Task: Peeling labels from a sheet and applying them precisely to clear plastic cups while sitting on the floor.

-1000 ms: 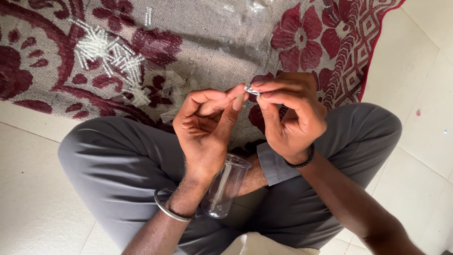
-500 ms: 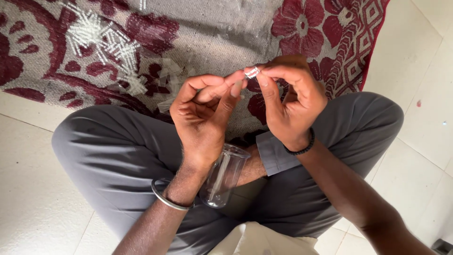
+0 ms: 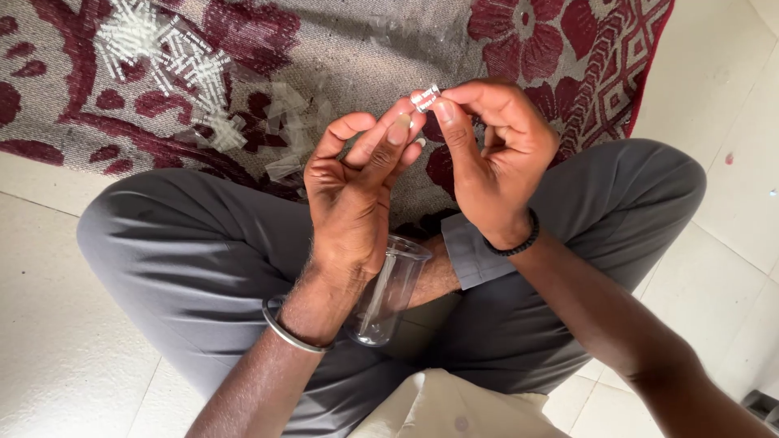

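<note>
Both hands, left hand point(image 3: 357, 182) and right hand point(image 3: 495, 162), pinch one small silvery metal piece point(image 3: 425, 98) at fingertips above clear glass tumbler point(image 3: 389, 292) in lap.

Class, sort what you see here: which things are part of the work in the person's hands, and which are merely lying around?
In the work:
small silvery piece, pinched between left hand and right hand
clear glass tumbler in the lap
pile of small white pieces, possibly the supply

Lying about:
patterned red rug
tiled floor
</note>
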